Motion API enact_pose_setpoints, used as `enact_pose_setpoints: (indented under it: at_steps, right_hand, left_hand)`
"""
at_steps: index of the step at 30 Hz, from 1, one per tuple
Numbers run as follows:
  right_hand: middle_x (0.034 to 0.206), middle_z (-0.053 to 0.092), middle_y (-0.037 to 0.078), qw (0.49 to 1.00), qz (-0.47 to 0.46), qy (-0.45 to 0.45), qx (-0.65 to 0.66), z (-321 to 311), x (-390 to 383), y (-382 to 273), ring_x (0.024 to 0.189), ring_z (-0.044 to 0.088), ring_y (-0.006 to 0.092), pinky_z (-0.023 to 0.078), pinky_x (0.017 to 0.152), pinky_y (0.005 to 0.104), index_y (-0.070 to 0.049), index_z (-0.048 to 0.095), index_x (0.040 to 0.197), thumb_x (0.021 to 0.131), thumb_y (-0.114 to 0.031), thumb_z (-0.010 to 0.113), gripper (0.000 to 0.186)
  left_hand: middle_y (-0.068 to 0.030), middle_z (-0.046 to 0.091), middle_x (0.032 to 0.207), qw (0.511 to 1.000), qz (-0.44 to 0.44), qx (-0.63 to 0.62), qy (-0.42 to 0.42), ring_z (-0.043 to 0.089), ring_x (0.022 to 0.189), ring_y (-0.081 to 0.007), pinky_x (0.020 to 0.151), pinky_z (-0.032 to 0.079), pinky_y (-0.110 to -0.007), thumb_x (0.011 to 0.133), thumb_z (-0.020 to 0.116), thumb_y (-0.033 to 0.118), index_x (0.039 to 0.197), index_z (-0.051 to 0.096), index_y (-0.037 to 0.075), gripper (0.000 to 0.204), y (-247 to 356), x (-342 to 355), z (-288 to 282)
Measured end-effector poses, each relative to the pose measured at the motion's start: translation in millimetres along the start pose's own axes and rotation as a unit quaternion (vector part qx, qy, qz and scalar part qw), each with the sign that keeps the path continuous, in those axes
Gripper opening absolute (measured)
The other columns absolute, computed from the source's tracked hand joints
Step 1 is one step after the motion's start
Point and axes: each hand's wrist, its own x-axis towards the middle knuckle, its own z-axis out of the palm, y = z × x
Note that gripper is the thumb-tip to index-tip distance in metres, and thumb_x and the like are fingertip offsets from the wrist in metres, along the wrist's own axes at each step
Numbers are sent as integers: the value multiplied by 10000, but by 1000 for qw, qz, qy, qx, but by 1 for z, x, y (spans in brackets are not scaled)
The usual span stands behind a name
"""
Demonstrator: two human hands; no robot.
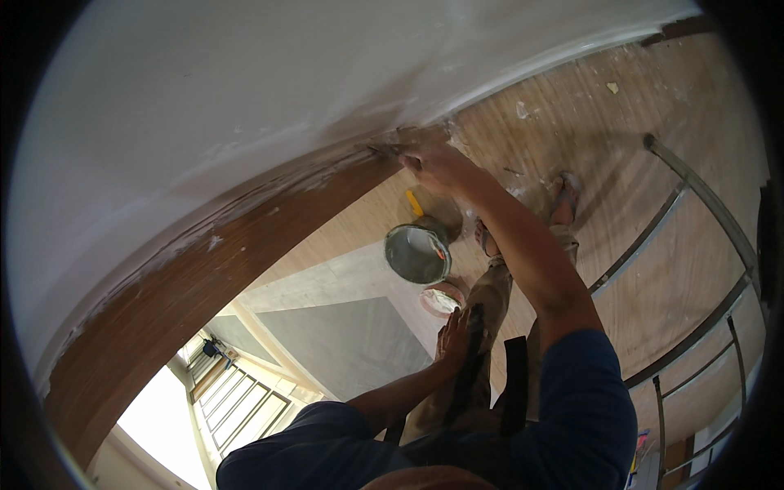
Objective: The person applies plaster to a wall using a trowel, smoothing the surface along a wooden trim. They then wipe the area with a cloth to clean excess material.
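Note:
My right hand [437, 167] is closed on a scraper-like tool [384, 150], held against the top edge of a brown wooden board [188, 265] where it meets the white wall [196, 106]; the tool's blade is hard to make out. Whitish smears mark that edge. Lower down, my left hand [453, 335] has its fingers stretched out against my trouser leg, near a small pink tub [433, 304] with white material inside. A dark bucket [408, 253] with pale contents stands beside the tub, and a yellow object [414, 204] lies just above it.
My sandalled feet [563, 192] are on a speckled wooden floor [596, 106]. A curved metal railing [710, 204] runs along the right. At lower left, beyond a grey panel [343, 343], are a bright opening and a barred frame [241, 400].

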Motion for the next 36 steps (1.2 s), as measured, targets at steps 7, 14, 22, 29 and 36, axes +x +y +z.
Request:
enact_pose_setpoints:
  at_steps: [7,14,22,29,36]
  right_hand:
    - [1066,707,247,998,35,42,21,-7,-17,-19,981,681,405,540,849,500,-170,645,1357,1054,-327,525,361]
    - [1069,694,268,998,28,-1,50,-22,-16,-24,1020,671,413,532,881,503,-138,662,1328,1049,-324,536,358]
    - [1084,690,274,977,157,-119,80,-51,0,-48,1041,658,426,519,902,503,-113,645,1336,1049,-327,540,373]
    - [1100,693,264,997,53,-40,45,-36,-22,-49,1054,657,424,510,929,506,-124,634,1356,1057,-356,523,394]
    - [1119,694,246,996,56,-41,65,-31,-25,-50,1059,652,431,517,934,493,-118,643,1348,1055,-352,523,393]
  left_hand:
    - [-278,408,1552,1000,6,-13,1,389,1456,-420,1168,344,-501,917,665,491,1525,393,39,805,-6,-1,-1]
    - [-264,411,1558,1000,2,0,9,392,1457,-405,1167,346,-499,936,652,479,1541,378,63,783,2,-2,-4]
    - [-281,373,1580,1000,16,-26,-1,393,1453,-422,1155,352,-515,928,639,554,1554,354,39,859,-14,0,7]
    - [-274,403,1555,999,0,-33,15,386,1451,-430,1154,354,-518,920,677,483,1531,378,44,810,3,-8,-4]
    - [-279,363,1580,999,1,-35,5,351,1477,-418,1170,336,-514,926,669,503,1540,361,44,827,2,-9,-5]
